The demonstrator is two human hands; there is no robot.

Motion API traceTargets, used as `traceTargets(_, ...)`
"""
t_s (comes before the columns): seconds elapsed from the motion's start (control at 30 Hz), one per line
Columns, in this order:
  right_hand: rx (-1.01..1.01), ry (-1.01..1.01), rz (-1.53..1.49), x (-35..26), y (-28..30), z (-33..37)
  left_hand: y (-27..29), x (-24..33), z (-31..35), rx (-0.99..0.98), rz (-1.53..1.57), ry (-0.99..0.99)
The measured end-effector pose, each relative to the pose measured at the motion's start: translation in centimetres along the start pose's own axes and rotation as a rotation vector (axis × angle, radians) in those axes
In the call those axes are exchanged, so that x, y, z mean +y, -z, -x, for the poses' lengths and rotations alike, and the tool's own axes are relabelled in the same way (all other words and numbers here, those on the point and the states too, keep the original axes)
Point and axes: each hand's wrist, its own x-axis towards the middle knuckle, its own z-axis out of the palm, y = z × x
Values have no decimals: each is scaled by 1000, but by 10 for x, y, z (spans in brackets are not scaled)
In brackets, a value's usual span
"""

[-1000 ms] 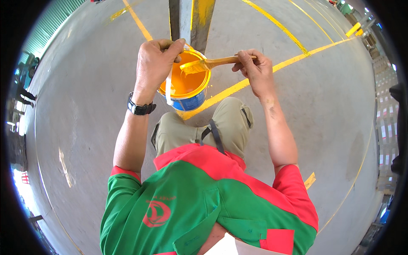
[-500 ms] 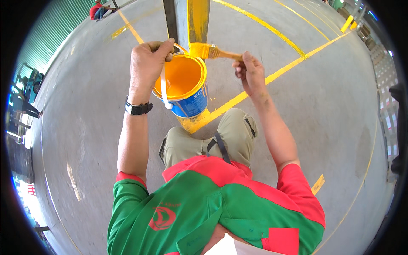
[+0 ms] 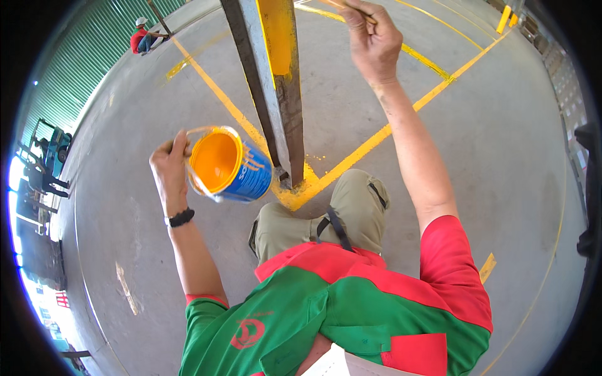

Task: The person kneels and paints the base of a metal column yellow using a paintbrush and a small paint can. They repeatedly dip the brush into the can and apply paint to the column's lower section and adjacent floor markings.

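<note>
My left hand point(image 3: 168, 164) is closed round the white handle of a blue paint bucket point(image 3: 254, 175). The bucket hangs tilted left of a steel column, and yellow paint point(image 3: 214, 161) shows inside. Drips run down its outer side. At the top edge, my right hand point(image 3: 376, 44) pinches the wooden handle of a paintbrush point(image 3: 337, 4); its bristles lie out of view. The column point(image 3: 290, 119) stands in front of me. Its upper face carries wet-looking yellow paint point(image 3: 279, 41), while the lower part is bare dark metal.
Yellow floor lines point(image 3: 360, 150) meet at the column's foot, with small paint spots beside it. Far left, a person in red and a white helmet point(image 3: 145, 39) sits near a green corrugated wall point(image 3: 81, 69). A teal forklift point(image 3: 58, 147) stands at the left, a person beside it.
My left hand has carried the bucket left and down, away from the column. My right hand has risen with the brush, whose bristles have left the view. More of the column shows.
</note>
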Motion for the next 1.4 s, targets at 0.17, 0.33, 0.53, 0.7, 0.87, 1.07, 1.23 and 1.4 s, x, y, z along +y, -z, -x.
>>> traceTargets(0.17, -282, 262, 208, -20, 13, 63, 37, -75, 13, 43, -131, 94)
traceTargets(0.33, -672, 10, 134, -52, 44, 128, 74, -172, 55, 67, -313, 204)
traceTargets(0.53, -515, -158, 51, -16, 16, 53, 94, -268, 106, 143, -409, 429)
traceTargets(0.7, -136, 3, 30, -8, -8, -55, 110, -312, 149, 177, -395, 515)
traceTargets(0.87, 158, 320, 73, -13, -31, -84, 114, -336, 184, 266, -203, 617)
traceTargets(1.07, -226, 326, 160, -30, 1, 19, 114, -343, 202, 348, -43, 669)
traceTargets(1.23, -631, -83, 107, -35, 39, 77, 115, -342, 210, 277, -56, 659)
traceTargets(1.4, -670, -253, 68, -14, 22, 58, 121, -348, 215, 235, -27, 678)
